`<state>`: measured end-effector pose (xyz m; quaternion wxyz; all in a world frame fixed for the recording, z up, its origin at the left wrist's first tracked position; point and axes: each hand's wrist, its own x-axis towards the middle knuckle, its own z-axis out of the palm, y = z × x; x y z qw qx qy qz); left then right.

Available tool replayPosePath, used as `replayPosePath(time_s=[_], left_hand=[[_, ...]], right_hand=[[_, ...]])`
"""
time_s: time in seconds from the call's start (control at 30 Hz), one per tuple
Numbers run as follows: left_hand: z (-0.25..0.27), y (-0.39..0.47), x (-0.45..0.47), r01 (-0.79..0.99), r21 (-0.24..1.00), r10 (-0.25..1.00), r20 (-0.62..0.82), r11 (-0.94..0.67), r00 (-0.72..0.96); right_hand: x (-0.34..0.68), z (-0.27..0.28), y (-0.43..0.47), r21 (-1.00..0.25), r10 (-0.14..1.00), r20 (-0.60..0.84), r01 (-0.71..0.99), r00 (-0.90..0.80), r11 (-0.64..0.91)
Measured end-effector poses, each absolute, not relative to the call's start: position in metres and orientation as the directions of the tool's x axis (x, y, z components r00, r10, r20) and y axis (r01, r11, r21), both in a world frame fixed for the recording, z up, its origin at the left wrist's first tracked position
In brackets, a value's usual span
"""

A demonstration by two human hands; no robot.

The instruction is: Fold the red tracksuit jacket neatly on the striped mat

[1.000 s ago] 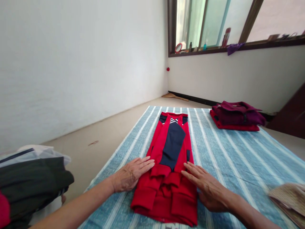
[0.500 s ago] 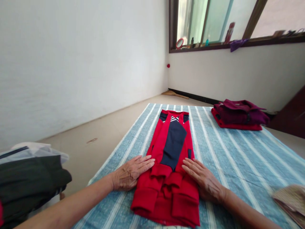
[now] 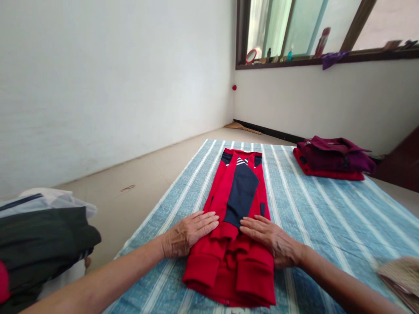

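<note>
A red and navy jacket [image 3: 244, 192] lies folded into a long narrow strip, its sleeves laid inward over the body and the red cuffs toward me. My left hand [image 3: 191, 233] rests flat on its left edge, fingers stretched out over the red cloth. On the right side, my right hand [image 3: 273, 240] lies flat across the jacket, fingertips near the navy panel and the sleeve cuff. Neither hand grips the cloth. Beneath the jacket is a blue and white striped sheet [image 3: 304, 209].
Folded purple and red clothes [image 3: 337, 157] are stacked at the far right of the sheet. Dark and white garments [image 3: 42, 235] are piled at the left. A beige knitted item [image 3: 402, 274] lies at the near right. Bottles and a mirror [image 3: 251, 56] stand on the windowsill.
My right hand has slid left, further onto the jacket. My left hand has shifted slightly inward over its edge. The view has moved a little.
</note>
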<state>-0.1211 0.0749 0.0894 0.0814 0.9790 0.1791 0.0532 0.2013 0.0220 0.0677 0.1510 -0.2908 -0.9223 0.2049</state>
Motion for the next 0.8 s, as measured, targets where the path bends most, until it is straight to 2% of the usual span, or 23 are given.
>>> replayPosePath(time_s=[0.13,0.27,0.37,0.47,0.7,0.8], left_hand=[[0.094,0.076,-0.117,0.380,0.224,0.397,0.036,-0.898,0.917],[0.107,0.080,-0.111,0.386,0.271,0.428,0.113,-0.881,0.897],[0.124,0.078,-0.106,0.385,0.263,0.433,0.153,-0.884,0.888],[0.138,0.061,-0.103,0.392,0.251,0.434,0.144,-0.885,0.889],[0.126,-0.009,-0.108,0.287,0.321,0.315,0.038,-0.903,0.948],[0.118,-0.019,-0.110,0.283,0.372,0.320,0.039,-0.884,0.947]], right_hand=[[0.201,0.074,0.026,-0.548,0.611,0.141,0.453,-0.779,0.704],[0.199,0.086,0.031,-0.609,0.645,0.147,0.445,-0.750,0.656],[0.202,0.102,0.030,-0.678,0.675,0.194,0.400,-0.711,0.616],[0.211,0.119,0.016,-0.741,0.698,0.181,0.371,-0.693,0.560],[0.224,0.121,-0.050,-0.812,0.622,0.040,0.338,-0.782,0.476],[0.222,0.117,-0.060,-0.831,0.609,0.016,0.329,-0.793,0.449]])
